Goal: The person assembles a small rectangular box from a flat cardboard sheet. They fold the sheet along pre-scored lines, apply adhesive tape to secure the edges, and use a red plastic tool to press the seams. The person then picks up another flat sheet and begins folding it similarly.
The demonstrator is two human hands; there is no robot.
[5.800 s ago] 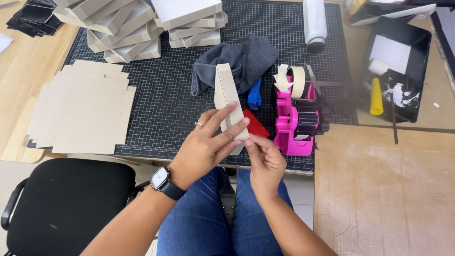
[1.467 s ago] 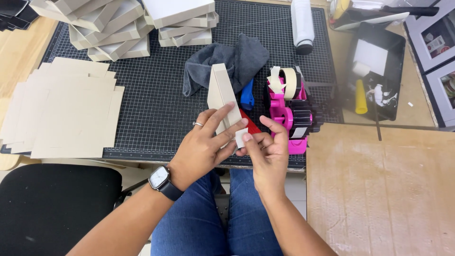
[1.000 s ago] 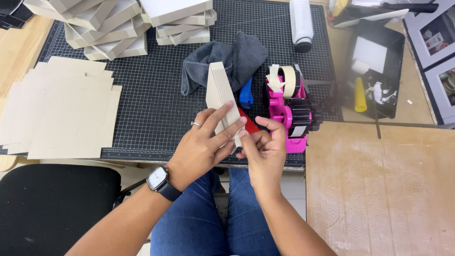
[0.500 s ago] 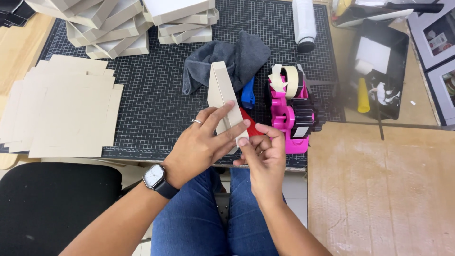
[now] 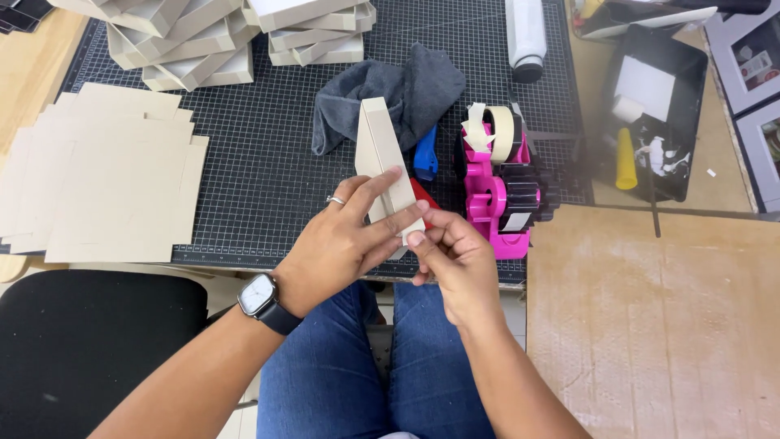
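My left hand (image 5: 341,244), with a ring and a wristwatch, grips a folded tan cardboard box (image 5: 379,154) held on edge over the front of the black grid cutting mat (image 5: 260,171). My right hand (image 5: 451,260) pinches the box's near lower corner, thumb and fingertips pressed on it. Just right of my hands stands a pink tape dispenser (image 5: 500,195) with a roll of beige tape (image 5: 497,134). A blue tool (image 5: 425,154) and a red thing (image 5: 424,195) lie between the box and the dispenser.
Flat cardboard blanks (image 5: 106,187) are stacked at the mat's left. Folded boxes (image 5: 203,41) pile at the back. A grey cloth (image 5: 406,89) lies behind the box. A white bottle (image 5: 526,32) and a black tray (image 5: 658,106) sit at right. A black chair (image 5: 89,349) is lower left.
My hands stay on the box's lower corner; my right fingers have shifted slightly along it. The box is in nearly the same upright pose as before.
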